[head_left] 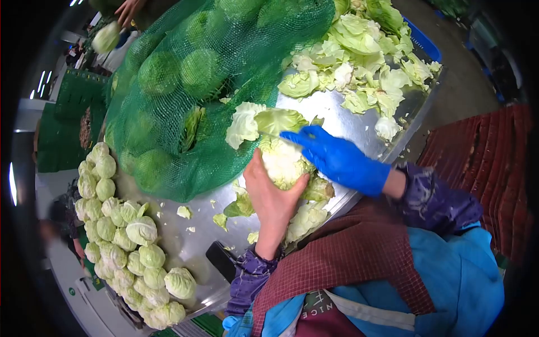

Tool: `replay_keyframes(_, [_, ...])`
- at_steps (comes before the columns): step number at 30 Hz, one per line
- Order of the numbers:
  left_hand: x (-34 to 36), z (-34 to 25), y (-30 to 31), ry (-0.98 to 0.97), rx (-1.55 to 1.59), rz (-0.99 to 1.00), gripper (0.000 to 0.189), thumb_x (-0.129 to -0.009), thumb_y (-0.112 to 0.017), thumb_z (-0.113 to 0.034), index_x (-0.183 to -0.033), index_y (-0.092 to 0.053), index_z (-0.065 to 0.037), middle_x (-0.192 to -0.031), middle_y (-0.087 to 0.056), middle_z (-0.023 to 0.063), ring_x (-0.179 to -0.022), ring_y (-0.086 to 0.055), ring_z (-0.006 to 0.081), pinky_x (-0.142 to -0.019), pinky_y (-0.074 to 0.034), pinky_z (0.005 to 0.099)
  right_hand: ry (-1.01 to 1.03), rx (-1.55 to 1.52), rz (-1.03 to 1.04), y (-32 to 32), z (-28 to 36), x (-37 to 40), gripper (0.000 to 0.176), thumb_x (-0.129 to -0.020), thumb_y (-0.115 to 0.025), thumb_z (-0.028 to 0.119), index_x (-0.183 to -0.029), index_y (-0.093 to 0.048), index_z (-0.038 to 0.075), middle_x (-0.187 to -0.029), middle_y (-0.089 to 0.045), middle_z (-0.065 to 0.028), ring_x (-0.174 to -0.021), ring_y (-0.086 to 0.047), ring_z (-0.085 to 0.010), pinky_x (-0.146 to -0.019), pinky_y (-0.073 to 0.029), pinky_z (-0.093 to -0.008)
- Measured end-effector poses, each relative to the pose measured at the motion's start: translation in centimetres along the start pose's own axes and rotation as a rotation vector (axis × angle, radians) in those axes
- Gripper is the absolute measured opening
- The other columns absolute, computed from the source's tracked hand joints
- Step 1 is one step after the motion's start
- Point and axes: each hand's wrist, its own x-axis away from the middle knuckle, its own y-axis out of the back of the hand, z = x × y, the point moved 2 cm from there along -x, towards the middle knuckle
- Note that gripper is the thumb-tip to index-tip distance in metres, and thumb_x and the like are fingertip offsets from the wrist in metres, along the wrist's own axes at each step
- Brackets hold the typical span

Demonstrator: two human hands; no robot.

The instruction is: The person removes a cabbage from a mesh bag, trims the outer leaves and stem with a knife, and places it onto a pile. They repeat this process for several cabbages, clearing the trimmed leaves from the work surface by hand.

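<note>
A pale green cabbage (pixel 283 163) lies on the steel table (pixel 185 241), and both of my hands are on it. My bare left hand (pixel 270 199) grips its near side with the thumb against the head. My right hand (pixel 337 158), in a blue glove, presses on its far side with the fingertips at a loosened outer leaf (pixel 278 121). Torn leaves (pixel 306 219) lie around the cabbage under my hands.
A big green net sack (pixel 185 84) full of cabbages fills the table's far side. Trimmed cabbages (pixel 126 241) are heaped at the left edge. Loose leaves (pixel 359 56) pile at the upper right by a blue crate (pixel 424 42). Another person's hand (pixel 126 11) holds a cabbage (pixel 106 36).
</note>
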Motion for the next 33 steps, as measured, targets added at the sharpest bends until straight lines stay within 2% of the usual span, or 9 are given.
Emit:
replay_keyframes(4, [-0.1,-0.9,-0.2,-0.027,-0.09,-0.023,0.094,-0.061,-0.081,-0.034,-0.133,-0.033,0.002,-0.117,-0.044,0.024,-0.108,-0.045,0.0375,-0.09,-0.041,0.0425,-0.075,-0.162,-0.062,-2.1,0.0,2.1,0.05,-0.089,-0.047,0.01,-0.138,-0.041,0.019,-0.109,-0.054,-0.0137,-0.089,-0.06,-0.0252,-0.077,-0.049,-0.0314])
replay_keyframes(10, [-1.1,-0.8,-0.4,0.058,-0.134,0.009,0.093,-0.061,-0.079,-0.04,-0.132,-0.035,0.001,-0.117,-0.043,0.0249,-0.105,-0.048,0.0386,-0.085,-0.043,0.0441,-0.026,0.173,0.011,-1.6,-1.0,-0.2,0.056,-0.087,-0.049,0.01,-0.139,-0.037,0.026,-0.116,-0.054,-0.0148,-0.079,-0.063,-0.0286,-0.068,-0.053,-0.0346])
replay_keyframes(14, [-1.3,-0.7,-0.3,0.063,-0.15,0.01,0.092,-0.061,-0.079,-0.041,-0.131,-0.036,0.001,-0.117,-0.044,0.0249,-0.106,-0.048,0.0381,-0.084,-0.044,0.0443,-0.01,0.482,0.107,-0.6,-0.8,-1.4,0.042,-0.092,-0.046,0.019,-0.134,-0.044,0.021,-0.097,-0.06,-0.0128,-0.071,-0.063,-0.025,-0.064,-0.052,-0.0352])
replay_keyframes(16, [-1.1,-0.9,-0.1,0.043,-0.171,0.031,0.092,-0.061,-0.078,-0.041,-0.131,-0.036,0.001,-0.117,-0.043,0.0246,-0.106,-0.049,0.0374,-0.084,-0.044,0.0439,-0.394,0.042,0.052,-1.4,-3.4,-1.8,0.038,-0.095,-0.04,0.022,-0.132,-0.045,0.019,-0.094,-0.064,-0.0134,-0.073,-0.065,-0.0254,-0.068,-0.053,-0.0359])
replay_keyframes(20, [-0.2,-0.2,-0.5,-0.148,-0.224,-0.055,0.092,-0.061,-0.079,-0.041,-0.131,-0.036,0.001,-0.117,-0.043,0.0238,-0.105,-0.049,0.0372,-0.084,-0.045,0.0436,-0.172,-0.199,-0.127,-2.2,-5.7,-1.5,0.039,-0.096,-0.039,0.026,-0.133,-0.044,0.019,-0.084,-0.065,-0.0148,-0.072,-0.064,-0.0251,-0.066,-0.05,-0.0367])
replay_keyframes(21, [-0.4,0.2,-0.2,-0.048,-0.15,-0.017,0.092,-0.061,-0.079,-0.041,-0.131,-0.036,0.001,-0.118,-0.043,0.0232,-0.106,-0.05,0.0371,-0.084,-0.045,0.0433,-0.198,-0.288,-0.06,-2.7,-4.5,-0.8,0.042,-0.094,-0.049,0.024,-0.134,-0.044,0.018,-0.103,-0.063,-0.0179,-0.091,-0.061,-0.0324,-0.079,-0.049,-0.036])
replay_keyframes(24, [-0.7,0.4,0.4,0.08,-0.067,0.026,0.091,-0.061,-0.078,-0.04,-0.132,-0.036,-0.001,-0.118,-0.044,0.0212,-0.106,-0.05,0.036,-0.084,-0.045,0.0429,-0.083,0.017,-0.107,-2.6,-2.4,-0.7,0.044,-0.094,-0.047,0.019,-0.137,-0.041,0.025,-0.117,-0.055,-0.0168,-0.09,-0.061,-0.0338,-0.08,-0.049,-0.0369])
replay_keyframes(27, [-0.5,0.1,-0.1,0.01,-0.132,0.004,0.091,-0.061,-0.078,-0.041,-0.131,-0.036,-0.001,-0.117,-0.045,0.0202,-0.105,-0.05,0.0352,-0.083,-0.046,0.0427,0.047,0.045,-0.192,-2.9,-1.7,0.8,0.045,-0.094,-0.046,0.017,-0.138,-0.04,0.026,-0.12,-0.051,-0.0165,-0.087,-0.061,-0.0329,-0.077,-0.05,-0.0363])
replay_keyframes(33, [-0.9,-0.7,-0.5,0.01,-0.206,-0.038,0.092,-0.059,-0.079,-0.042,-0.13,-0.039,-0.001,-0.117,-0.046,0.0201,-0.104,-0.051,0.0351,-0.08,-0.047,0.0429,-0.087,0.096,-0.049,-2.2,-1.0,-0.7,0.044,-0.093,-0.047,0.017,-0.136,-0.042,0.026,-0.111,-0.055,-0.0131,-0.076,-0.062,-0.0266,-0.067,-0.051,-0.0332])
